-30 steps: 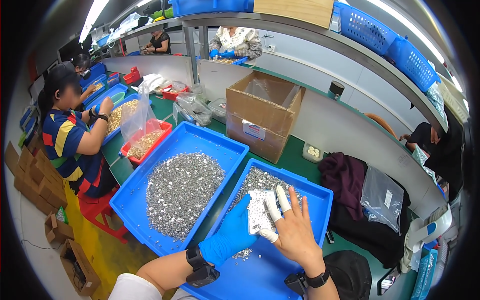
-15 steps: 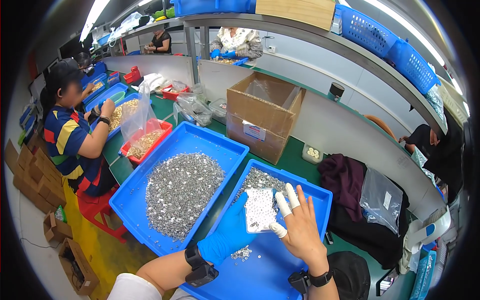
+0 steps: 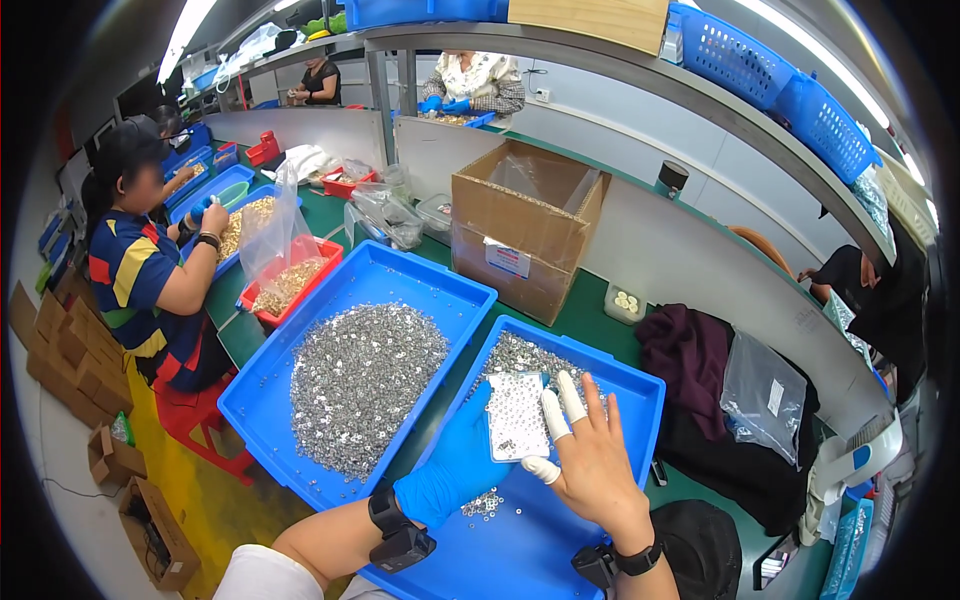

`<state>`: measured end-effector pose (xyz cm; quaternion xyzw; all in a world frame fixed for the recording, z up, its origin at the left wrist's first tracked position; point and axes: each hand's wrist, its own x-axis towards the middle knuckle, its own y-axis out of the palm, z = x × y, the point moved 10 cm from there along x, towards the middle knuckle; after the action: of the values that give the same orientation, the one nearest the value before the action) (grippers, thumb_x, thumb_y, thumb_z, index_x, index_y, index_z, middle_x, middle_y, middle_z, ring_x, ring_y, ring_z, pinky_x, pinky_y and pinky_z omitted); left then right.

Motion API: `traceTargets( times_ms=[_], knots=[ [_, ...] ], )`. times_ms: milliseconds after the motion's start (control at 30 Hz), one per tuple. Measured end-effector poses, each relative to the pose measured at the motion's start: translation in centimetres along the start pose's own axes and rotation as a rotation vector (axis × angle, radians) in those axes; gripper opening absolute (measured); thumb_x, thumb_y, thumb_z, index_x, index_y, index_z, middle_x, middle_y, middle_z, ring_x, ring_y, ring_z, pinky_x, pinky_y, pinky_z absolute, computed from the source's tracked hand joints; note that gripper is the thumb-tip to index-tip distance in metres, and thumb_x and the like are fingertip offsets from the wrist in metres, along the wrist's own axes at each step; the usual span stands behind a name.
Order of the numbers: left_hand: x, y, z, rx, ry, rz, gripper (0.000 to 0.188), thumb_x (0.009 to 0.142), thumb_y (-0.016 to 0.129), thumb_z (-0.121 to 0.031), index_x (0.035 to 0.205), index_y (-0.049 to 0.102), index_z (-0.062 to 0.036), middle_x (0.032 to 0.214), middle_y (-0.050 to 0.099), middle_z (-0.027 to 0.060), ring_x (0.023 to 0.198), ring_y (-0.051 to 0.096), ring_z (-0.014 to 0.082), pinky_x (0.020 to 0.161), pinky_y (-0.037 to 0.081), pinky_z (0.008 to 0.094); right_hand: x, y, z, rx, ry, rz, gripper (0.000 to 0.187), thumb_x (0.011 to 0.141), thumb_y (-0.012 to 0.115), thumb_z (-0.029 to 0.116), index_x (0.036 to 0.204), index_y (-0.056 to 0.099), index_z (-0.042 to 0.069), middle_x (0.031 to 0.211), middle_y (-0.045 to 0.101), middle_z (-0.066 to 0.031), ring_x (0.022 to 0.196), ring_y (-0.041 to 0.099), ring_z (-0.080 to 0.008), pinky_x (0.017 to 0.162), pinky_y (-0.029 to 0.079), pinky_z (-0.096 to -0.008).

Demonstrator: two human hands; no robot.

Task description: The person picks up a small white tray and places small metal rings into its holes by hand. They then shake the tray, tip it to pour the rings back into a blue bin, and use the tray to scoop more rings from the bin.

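My left hand (image 3: pixel 450 468), in a blue glove, grips a small white rectangular tray (image 3: pixel 519 420) by its left side. Many tiny metal rings lie scattered over the tray's face. White finger cots cover the thumb and two fingers of my right hand (image 3: pixel 602 462). Its fingers are stretched out, with the tips at the tray's right edge, and nothing is held in it. Both hands are above a blue bin (image 3: pixel 550 550) with a heap of small metal rings (image 3: pixel 525 353) at its far end and a few loose rings (image 3: pixel 484 504) below the left hand.
To the left, another blue bin (image 3: pixel 262 425) holds a large pile of metal rings (image 3: pixel 368 390). A cardboard box (image 3: pixel 515 255) stands behind. Dark cloth (image 3: pixel 690 370) and a clear bag (image 3: pixel 765 400) lie at right. A co-worker (image 3: pixel 150 260) sits at the left beside a red bin (image 3: pixel 333 258).
My right hand has shifted slightly left, bringing its fingertips closer against the tray. The tray has moved a little left and toward the far side in my left hand.
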<state>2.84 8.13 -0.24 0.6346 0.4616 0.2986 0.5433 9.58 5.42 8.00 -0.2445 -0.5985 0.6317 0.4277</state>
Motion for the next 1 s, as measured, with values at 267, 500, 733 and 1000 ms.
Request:
traceTargets(
  times_ms=[267, 500, 733, 1000],
  knots=[
    [-0.4, 0.3, 0.1, 0.026, 0.002, -0.046, 0.047, 0.096, 0.030, -0.035, 0.131, 0.036, -0.0037, 0.131, 0.042, 0.0126, 0.120, 0.043, 0.0277, 0.103, 0.032, 0.0420, 0.1, 0.7, 0.6, -0.002, -0.009, -0.007, 0.074, 0.084, 0.047, 0.050, 0.130, 0.034, -0.007, 0.137, 0.028, -0.0254, 0.132, 0.015, -0.0404, 0.105, 0.012, -0.0537],
    [-0.3, 0.6, 0.2, 0.027, 0.000, -0.019, 0.047, 0.096, 0.030, -0.036, 0.131, 0.036, -0.0041, 0.131, 0.043, 0.0127, 0.120, 0.043, 0.0275, 0.103, 0.033, 0.0420, 0.2, 0.6, 0.5, -0.018, -0.007, -0.005, 0.076, 0.083, 0.048, 0.051, 0.130, 0.033, -0.006, 0.137, 0.027, -0.0252, 0.132, 0.015, -0.0407, 0.105, 0.013, -0.0539],
    [-0.2, -0.2, 0.3, 0.014, -0.010, -0.051, 0.047, 0.096, 0.030, -0.036, 0.130, 0.037, -0.0050, 0.130, 0.044, 0.0121, 0.118, 0.045, 0.0268, 0.101, 0.035, 0.0421, 0.3, 0.6, 1.0, -0.028, -0.018, -0.004, 0.077, 0.082, 0.047, 0.053, 0.131, 0.033, -0.005, 0.138, 0.027, -0.0245, 0.131, 0.016, -0.0406, 0.105, 0.012, -0.0542],
    [-0.6, 0.5, -0.1, 0.081, -0.018, -0.041, 0.048, 0.096, 0.030, -0.037, 0.131, 0.035, -0.0056, 0.131, 0.042, 0.0112, 0.118, 0.044, 0.0272, 0.101, 0.034, 0.0418, 0.3, 0.4, 1.9, -0.015, -0.080, 0.024, 0.067, 0.081, 0.048, 0.055, 0.130, 0.042, 0.009, 0.138, 0.028, -0.0225, 0.131, 0.016, -0.0417, 0.104, 0.013, -0.0562]
  ],
)
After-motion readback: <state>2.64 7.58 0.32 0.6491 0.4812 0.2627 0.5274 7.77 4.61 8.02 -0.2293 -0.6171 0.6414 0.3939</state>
